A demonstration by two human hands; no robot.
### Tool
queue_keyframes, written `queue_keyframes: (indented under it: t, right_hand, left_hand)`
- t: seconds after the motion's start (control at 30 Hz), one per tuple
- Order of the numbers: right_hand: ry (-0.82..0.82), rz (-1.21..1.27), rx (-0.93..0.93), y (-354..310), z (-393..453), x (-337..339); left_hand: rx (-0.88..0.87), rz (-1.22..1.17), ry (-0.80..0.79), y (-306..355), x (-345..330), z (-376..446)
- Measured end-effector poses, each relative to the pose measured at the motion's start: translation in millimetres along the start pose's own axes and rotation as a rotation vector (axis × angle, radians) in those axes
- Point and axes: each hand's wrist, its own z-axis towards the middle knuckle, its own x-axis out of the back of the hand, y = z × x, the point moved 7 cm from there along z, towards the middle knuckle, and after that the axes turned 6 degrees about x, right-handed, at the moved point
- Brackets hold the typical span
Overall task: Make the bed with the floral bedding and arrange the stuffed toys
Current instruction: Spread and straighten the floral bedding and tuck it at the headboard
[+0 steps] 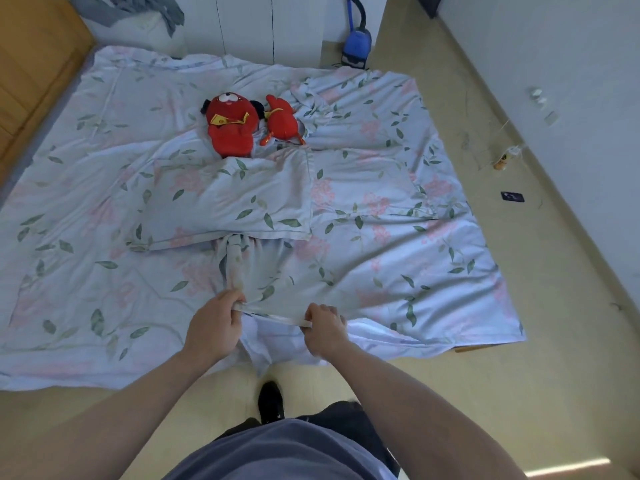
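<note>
On the bed, both hands' fingers, left hand (215,322) and right hand (323,329), pinch the floral cover's (363,271) near hem.

Floral duvet cover (381,244) across middle of frame: thin matt cloth, creased, bunched where left hand (214,327) and right hand (323,329) pinch near edge. Matching pillow (228,202) at centre: same soft cloth. Two red stuffed toys (249,124) above centre: plush, matt. Headboard (31,64), upper left: wood, satin finish. Floor (519,393), right and bottom: smooth, glossy. Vacuum cleaner (356,46), top centre: shiny blue plastic.
</note>
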Motion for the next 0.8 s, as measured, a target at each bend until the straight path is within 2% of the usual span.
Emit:
queue_keyframes:
  t: [0.13,0.27,0.4,0.53,0.63,0.73,0.8]
  right_hand:
    - [-0.01,0.078,-0.061,24.0,-0.7,4.6]
    - [0.048,0.112,-0.012,34.8,-8.5,11.8]
    - [0.125,0.209,0.025,24.7,-13.7,18.1]
    - [0.126,0.219,0.016,13.5,-17.7,21.5]
    - [0.127,0.248,0.004,14.9,-20.7,18.9]
    - [0.135,0.272,-0.024,20.2,-25.5,18.0]
    - [0.142,0.278,-0.024,21.9,-26.8,14.7]
  left_hand:
    - [-0.028,0.059,-0.032,-5.1,9.6,7.6]
    - [-0.035,0.088,-0.027,-13.9,11.3,8.7]
    - [0.217,-0.033,0.013,-34.1,6.8,15.3]
    - [0.534,-0.269,0.095,-46.7,8.4,13.8]
    - [0.658,-0.313,0.083,-52.6,5.6,17.1]
    - [0.663,-0.361,0.006,-51.2,-3.7,19.9]
    - [0.546,-0.319,-0.009,-49.1,-3.0,21.5]
